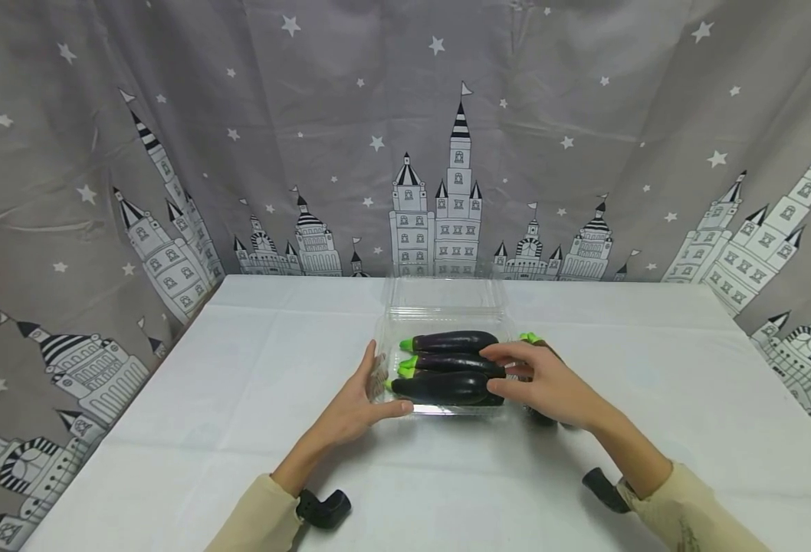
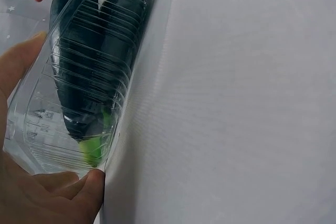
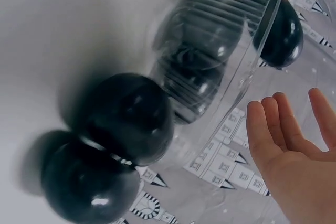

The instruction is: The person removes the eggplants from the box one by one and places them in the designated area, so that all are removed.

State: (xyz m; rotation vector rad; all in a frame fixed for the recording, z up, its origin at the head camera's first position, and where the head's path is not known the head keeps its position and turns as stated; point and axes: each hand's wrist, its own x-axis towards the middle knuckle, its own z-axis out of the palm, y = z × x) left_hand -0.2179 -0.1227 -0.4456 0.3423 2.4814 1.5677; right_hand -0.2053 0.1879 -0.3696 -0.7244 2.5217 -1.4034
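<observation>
A clear plastic container [image 1: 450,313] stands with its hinged lid tipped back, holding several dark purple eggplants [image 1: 450,387] with green stems pointing left. My left hand [image 1: 353,406] grips its front left corner, thumb along the front rim and fingers down the left side. In the left wrist view, fingertips [image 2: 94,182] press the end wall beside a green stem. Over the right ends of the eggplants hovers my right hand [image 1: 546,379], fingers spread apart. The right wrist view shows that palm and fingers holding nothing, next to the container's ribbed wall [image 3: 231,93].
More eggplants [image 3: 128,119] lie on the table just right of the container, partly hidden by my right forearm in the head view. A white cloth [image 1: 240,429] covers the table. Behind hangs a grey curtain [image 1: 350,100] printed with castles and stars.
</observation>
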